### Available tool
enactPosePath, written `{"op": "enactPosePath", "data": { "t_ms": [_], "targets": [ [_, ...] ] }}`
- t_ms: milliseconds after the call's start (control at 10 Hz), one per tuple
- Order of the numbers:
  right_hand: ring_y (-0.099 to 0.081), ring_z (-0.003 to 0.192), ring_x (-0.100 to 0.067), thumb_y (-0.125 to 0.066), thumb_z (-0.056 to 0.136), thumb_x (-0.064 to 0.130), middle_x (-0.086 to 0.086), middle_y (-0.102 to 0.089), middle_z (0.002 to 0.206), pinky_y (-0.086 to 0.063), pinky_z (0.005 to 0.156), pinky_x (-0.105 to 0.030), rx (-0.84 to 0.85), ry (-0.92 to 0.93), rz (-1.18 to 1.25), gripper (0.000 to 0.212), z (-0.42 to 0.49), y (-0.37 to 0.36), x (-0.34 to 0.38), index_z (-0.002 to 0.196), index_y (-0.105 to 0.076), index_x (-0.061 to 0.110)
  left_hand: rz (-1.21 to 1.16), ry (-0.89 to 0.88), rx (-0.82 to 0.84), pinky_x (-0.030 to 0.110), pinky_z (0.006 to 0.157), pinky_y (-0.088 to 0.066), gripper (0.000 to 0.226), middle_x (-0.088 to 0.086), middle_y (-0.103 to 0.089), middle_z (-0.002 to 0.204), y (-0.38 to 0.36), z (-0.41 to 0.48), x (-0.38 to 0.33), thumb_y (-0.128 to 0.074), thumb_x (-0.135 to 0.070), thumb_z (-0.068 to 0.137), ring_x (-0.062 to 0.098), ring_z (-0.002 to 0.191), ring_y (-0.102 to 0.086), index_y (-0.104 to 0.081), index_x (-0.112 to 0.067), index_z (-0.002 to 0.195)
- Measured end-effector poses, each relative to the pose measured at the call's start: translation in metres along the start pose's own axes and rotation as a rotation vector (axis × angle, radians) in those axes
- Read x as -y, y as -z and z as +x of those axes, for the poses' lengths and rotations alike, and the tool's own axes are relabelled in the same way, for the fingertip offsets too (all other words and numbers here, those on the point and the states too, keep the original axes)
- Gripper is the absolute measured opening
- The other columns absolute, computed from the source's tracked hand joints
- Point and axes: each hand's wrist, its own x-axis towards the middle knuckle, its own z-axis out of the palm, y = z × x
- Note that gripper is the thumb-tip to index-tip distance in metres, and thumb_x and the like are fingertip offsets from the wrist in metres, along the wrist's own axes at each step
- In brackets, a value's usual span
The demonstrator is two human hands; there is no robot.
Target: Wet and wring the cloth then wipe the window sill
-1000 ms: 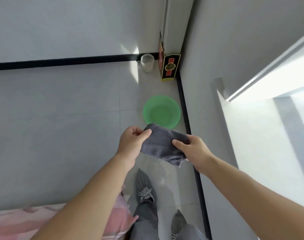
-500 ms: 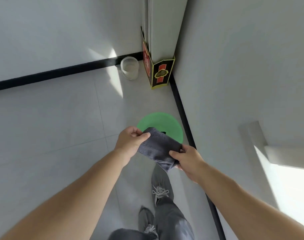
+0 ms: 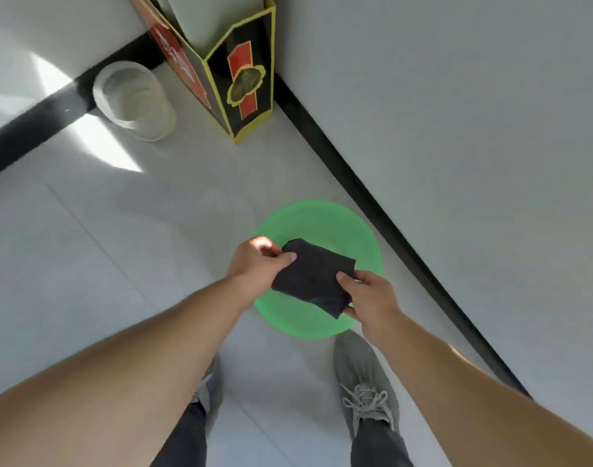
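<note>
Shoes: grey laced pair [image 3: 365,389], on the pale tiled floor [image 3: 119,251], nearest the person; right toe just short of the basin's near rim.
R hand [image 3: 369,298]: thumb on top, fingers under, pinching the cloth's near-right end.
Cloth [image 3: 313,276]: dark grey, folded, stretched between both hands, held over the basin; can't tell if it touches inside.
L hand [image 3: 258,264]: curled, thumb pressed on the cloth's far-left corner.
Basin [image 3: 322,220]: green, round, on the floor close by the black skirting [image 3: 372,197] of the right wall.
Box [image 3: 234,65]: tall, black/red w/ yellow edging, upright in the floor's far corner.
Clear tub [image 3: 133,99]: just left of box, against the far wall's skirting, in a sun patch.
</note>
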Motion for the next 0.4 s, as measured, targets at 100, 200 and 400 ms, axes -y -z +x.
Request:
{"op": "enactPosePath", "data": {
  "t_ms": [100,200,400],
  "targets": [
    [-0.072,0.08,-0.022,-0.073,0.091,0.013,-0.009,-0.074,0.092,-0.062,0.079,-0.042,-0.079,0.005,0.109,0.006,0.031,-0.025,-0.032,0.088,-0.068,0.014,0.09,-0.035,0.021,0.031,0.068,-0.051,0.023,-0.002,-0.066,0.072,-0.012,0.046,0.021,-0.084,-0.026,0.076,0.02,0.068,-0.06,-0.062,-0.02,0.071],
    [-0.073,0.087,-0.028,-0.075,0.089,0.015,-0.008,-0.074,0.089,-0.061,0.084,-0.049,-0.152,0.016,0.168,0.012,0.061,-0.046,-0.061,0.081,-0.068,0.018,0.139,-0.104,0.042,0.022,0.058,-0.045,0.023,-0.007,-0.063,0.068,-0.025,0.082,0.041,-0.082,-0.023,0.078,0.017,0.066,-0.058,-0.06,-0.023,0.069],
    [-0.071,0.097,-0.029,-0.072,0.089,0.013,-0.006,-0.073,0.103,-0.058,0.092,-0.048,-0.249,0.034,0.194,0.016,0.098,-0.064,-0.094,0.104,-0.069,0.016,0.324,-0.137,0.149,0.027,0.087,-0.05,0.029,0.001,-0.067,0.107,-0.042,0.104,0.053,-0.074,-0.028,0.086,0.021,0.101,-0.065,-0.066,-0.015,0.11]
  ]
}}
